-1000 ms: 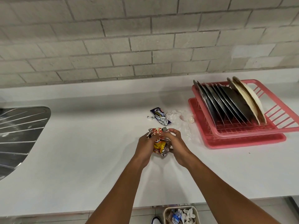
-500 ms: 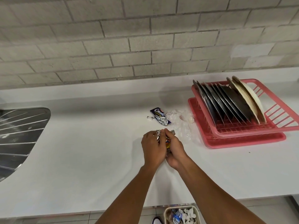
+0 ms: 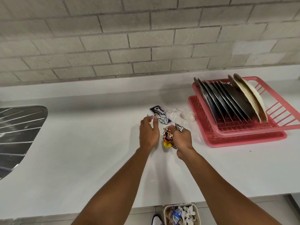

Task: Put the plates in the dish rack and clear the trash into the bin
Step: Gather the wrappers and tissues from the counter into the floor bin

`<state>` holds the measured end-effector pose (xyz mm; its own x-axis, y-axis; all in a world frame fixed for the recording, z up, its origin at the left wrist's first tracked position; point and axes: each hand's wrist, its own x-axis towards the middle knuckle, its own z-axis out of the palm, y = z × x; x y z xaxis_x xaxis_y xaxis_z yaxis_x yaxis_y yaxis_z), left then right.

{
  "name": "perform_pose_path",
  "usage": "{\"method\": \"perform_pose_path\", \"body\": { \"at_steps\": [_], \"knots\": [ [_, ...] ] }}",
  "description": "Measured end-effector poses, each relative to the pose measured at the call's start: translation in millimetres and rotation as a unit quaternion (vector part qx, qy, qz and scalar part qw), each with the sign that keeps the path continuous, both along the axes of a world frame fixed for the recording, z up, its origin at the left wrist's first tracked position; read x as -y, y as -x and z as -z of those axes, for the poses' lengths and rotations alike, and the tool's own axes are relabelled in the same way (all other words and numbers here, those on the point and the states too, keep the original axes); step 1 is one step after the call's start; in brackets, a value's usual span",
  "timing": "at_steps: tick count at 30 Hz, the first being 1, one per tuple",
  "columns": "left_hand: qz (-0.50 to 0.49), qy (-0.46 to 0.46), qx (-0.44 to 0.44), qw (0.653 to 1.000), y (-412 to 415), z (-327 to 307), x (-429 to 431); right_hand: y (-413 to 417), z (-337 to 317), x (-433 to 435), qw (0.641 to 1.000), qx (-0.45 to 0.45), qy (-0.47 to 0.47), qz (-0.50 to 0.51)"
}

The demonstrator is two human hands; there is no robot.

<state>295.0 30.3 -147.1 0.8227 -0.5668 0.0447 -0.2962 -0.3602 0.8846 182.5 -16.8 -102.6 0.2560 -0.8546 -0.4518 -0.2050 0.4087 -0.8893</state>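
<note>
We noted open surface (image 3: 81,151) between the drainboard (image 3: 19,127) at left and the pink dish rack (image 3: 243,135) at right. A purple wrapper (image 3: 159,116) and crumpled clear plastic (image 3: 180,114) lay ahead, just beside the rack. The brick wall (image 3: 146,38) closed the back. The bin (image 3: 180,215) stood below the front edge.

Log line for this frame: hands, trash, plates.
left hand: open, by Oreo wrapper | right hand: grips crumpled wrapper | plates: in rack

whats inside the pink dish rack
The dish rack holds a row of dark plates standing on edge, with two cream plates at the right end. They overlap, so most faces are covered and the dark ones' exact count is unclear.
</note>
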Motion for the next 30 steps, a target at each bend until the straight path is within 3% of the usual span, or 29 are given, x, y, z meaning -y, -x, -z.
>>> {"method": "perform_pose_path", "body": {
  "at_steps": [3, 6, 9, 18, 24, 28, 30],
  "knots": [
    [0.074, -0.133, 0.094, 0.984, -25.2, -5.8, 21.7, 1.6, -1.7, 2.6, 0.999, -0.016, 0.036, 0.002],
    [0.188, -0.275, 0.194, 0.923, -42.8, -17.1, 42.2, 3.3, -4.6, 4.9, 0.997, -0.035, 0.069, -0.002],
    [0.235, -0.365, 0.238, 0.869, -54.5, -22.5, 59.5, 6.7, -6.8, 4.4, 0.995, -0.051, 0.088, -0.018],
    [0.276, -0.425, 0.335, 0.795, -72.9, -16.6, 80.5, 13.7, -0.7, 5.2, 0.992, -0.079, 0.084, -0.055],
    [0.279, -0.406, 0.372, 0.787, -69.8, -10.2, 81.5, 16.8, -3.2, 8.4, 0.992, -0.077, 0.083, -0.056],
    [0.268, -0.382, 0.36, 0.808, -70.0, -10.0, 73.2, 21.4, -3.3, 10.3, 0.992, -0.073, 0.086, -0.052],
    [0.245, -0.358, 0.337, 0.836, -70.5, -11.8, 65.8, 25.2, -4.1, 10.6, 0.993, -0.067, 0.088, -0.05]
  ]
}}
